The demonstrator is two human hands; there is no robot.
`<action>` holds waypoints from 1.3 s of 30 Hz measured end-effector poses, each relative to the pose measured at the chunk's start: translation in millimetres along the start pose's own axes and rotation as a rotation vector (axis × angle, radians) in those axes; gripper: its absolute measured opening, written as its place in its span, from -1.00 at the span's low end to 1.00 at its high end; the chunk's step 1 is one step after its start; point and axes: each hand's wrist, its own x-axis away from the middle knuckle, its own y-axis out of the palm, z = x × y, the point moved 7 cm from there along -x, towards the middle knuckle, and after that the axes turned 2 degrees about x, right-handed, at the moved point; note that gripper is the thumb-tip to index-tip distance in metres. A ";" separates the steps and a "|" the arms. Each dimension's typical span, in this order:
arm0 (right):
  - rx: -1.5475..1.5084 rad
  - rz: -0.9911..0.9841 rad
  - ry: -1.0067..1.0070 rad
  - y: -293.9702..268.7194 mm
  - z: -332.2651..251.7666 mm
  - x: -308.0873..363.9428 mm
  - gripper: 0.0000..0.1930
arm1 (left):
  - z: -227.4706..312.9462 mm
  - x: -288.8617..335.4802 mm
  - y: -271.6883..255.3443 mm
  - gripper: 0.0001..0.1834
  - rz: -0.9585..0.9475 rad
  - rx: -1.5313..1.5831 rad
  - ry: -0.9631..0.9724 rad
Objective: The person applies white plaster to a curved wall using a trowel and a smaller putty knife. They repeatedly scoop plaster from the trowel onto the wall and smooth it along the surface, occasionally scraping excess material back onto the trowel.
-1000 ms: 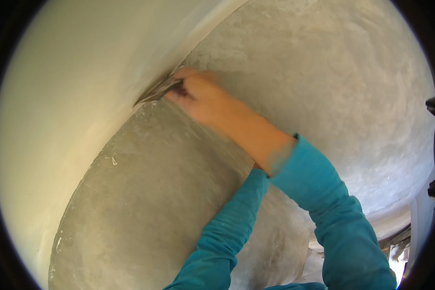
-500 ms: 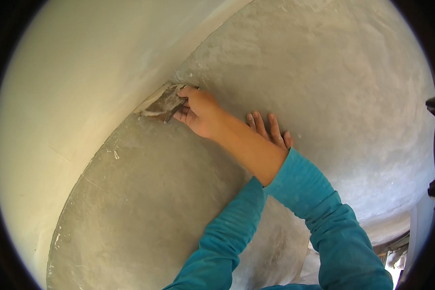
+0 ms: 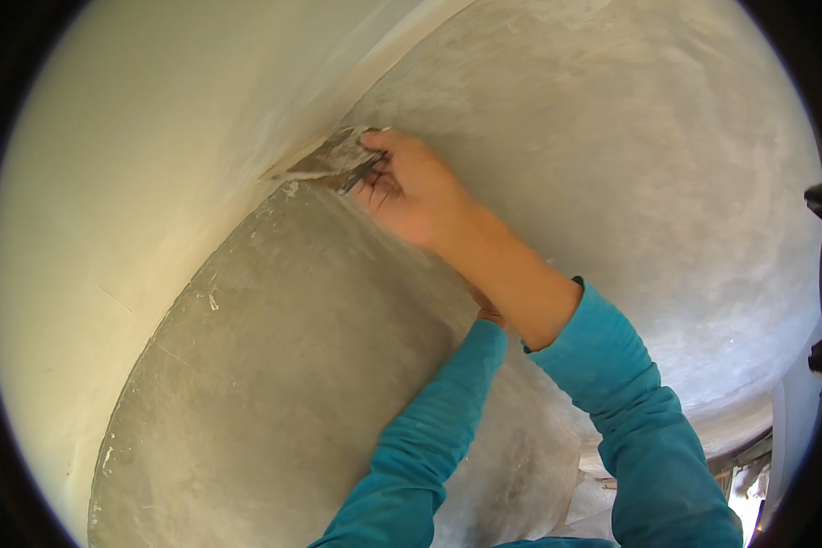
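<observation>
My right hand [image 3: 417, 187] grips a flat plaster scraper [image 3: 324, 157], its blade smeared with whitish plaster. The thumb lies on one face, with fingers curled beneath. The blade rests along the seam where a grey plastered surface [image 3: 338, 365] meets a smooth cream one [image 3: 110, 210]. Crossed behind my right forearm is my left hand [image 3: 490, 316]; only a strip near the wrist shows beyond the teal cuff. Its fingers are hidden, so I cannot see whether they touch the grey surface.
Small pale flecks and chips [image 3: 214, 301] dot the grey side near the seam. A dark object [image 3: 820, 274] juts in at the right rim. At lower right, a bright opening [image 3: 747, 498] shows beside a pale upright edge [image 3: 795, 416].
My right hand and the scraper have slid up and slightly right along the seam. The left hand's fingers, spread on the grey surface before, are now hidden behind my right forearm.
</observation>
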 end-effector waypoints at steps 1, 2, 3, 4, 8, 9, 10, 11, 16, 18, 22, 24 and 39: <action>0.008 0.013 -0.036 1.6 -13.3 5.4 -0.82 | -1.0 -2.0 2.5 -0.27 0.061 -0.036 0.050; 0.026 -0.019 -0.061 6.1 -27.9 11.1 -0.82 | -1.5 -3.7 4.9 -0.26 0.122 -0.074 0.098; 0.047 -0.037 -0.099 9.2 -44.4 17.7 -0.82 | -0.3 -4.1 6.5 -0.26 0.183 -0.112 0.146; 0.068 -0.025 -0.132 8.9 -58.4 24.5 -0.82 | 3.4 -2.8 3.4 -0.26 0.289 -0.146 0.226; 0.017 -0.126 -0.216 -5.1 -71.4 54.8 -0.80 | 4.3 -8.3 -0.9 -0.24 0.235 -0.107 0.169; 0.061 -0.152 -0.155 -7.7 -54.1 53.8 -0.79 | 6.9 -10.9 -5.3 -0.23 0.206 -0.123 0.163; 0.112 -0.117 -0.085 -14.3 -33.3 49.1 -0.78 | 10.5 -12.3 -10.7 -0.22 0.173 -0.137 0.156; 0.204 -0.025 -0.001 -24.9 -10.6 42.2 -0.77 | 14.7 -12.4 -16.0 -0.21 0.137 -0.149 0.151; 0.344 0.104 0.122 -1.3 38.6 -12.4 -0.81 | 10.8 -2.7 -6.8 -0.12 -0.234 -0.362 -0.018; 0.335 0.072 0.072 19.2 20.3 -17.0 -0.81 | 7.0 -5.1 -1.2 -0.11 -0.161 -0.283 0.031; 0.376 -0.095 -0.126 16.3 -36.9 22.1 -0.80 | 8.7 -10.4 6.9 -0.13 0.083 -0.126 0.164; 0.349 -0.057 -0.109 -3.2 -24.5 38.4 -0.79 | 9.6 -2.9 4.6 -0.22 0.052 -0.074 0.075; 0.087 0.006 0.033 2.0 22.7 -3.8 -0.82 | 25.2 -11.0 -25.2 -0.24 -0.043 -0.082 0.054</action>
